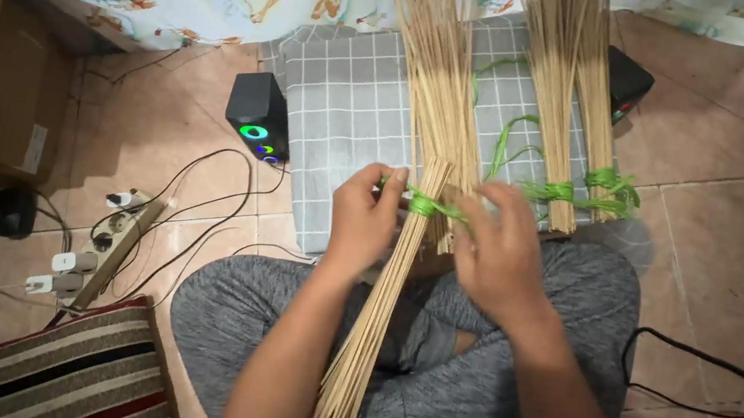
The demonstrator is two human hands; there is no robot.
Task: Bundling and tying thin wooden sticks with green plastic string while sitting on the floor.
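A long bundle of thin pale sticks (pixel 386 280) lies across my lap and points away from me. A green plastic string (pixel 425 205) wraps around it near its middle. My left hand (pixel 364 215) grips the bundle and the string on the left side. My right hand (pixel 500 253) is blurred and pinches the string's end on the right side. Two more stick bundles (pixel 568 91) with green ties (pixel 581 189) lie on a grey checked cushion (pixel 348 107) just ahead.
A black speaker with a green light (pixel 259 114) stands left of the cushion. A power strip with plugs and cables (pixel 96 246) lies on the tile floor at left. A striped cushion (pixel 44 366) sits bottom left. A black cable (pixel 711 373) runs at right.
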